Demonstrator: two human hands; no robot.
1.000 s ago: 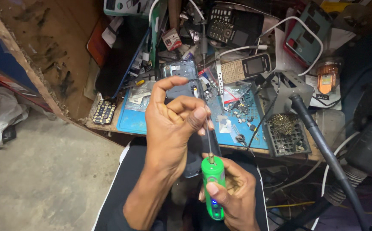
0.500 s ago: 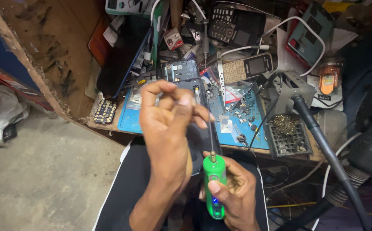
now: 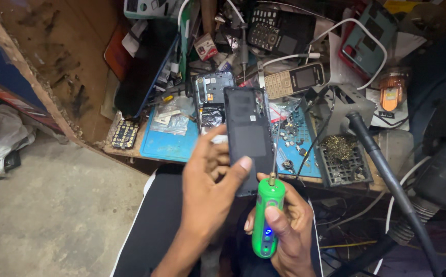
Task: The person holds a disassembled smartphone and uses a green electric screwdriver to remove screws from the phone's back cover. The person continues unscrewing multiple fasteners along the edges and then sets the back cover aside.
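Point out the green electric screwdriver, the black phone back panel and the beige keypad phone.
green electric screwdriver (image 3: 265, 220), head view, middle of its handle.
black phone back panel (image 3: 248, 131), head view, centre of its flat face.
beige keypad phone (image 3: 295, 80), head view, between keypad and screen.

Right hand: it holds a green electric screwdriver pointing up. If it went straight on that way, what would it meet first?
Likely the blue work mat with loose small parts beside the black phone panel, though depth is unclear.
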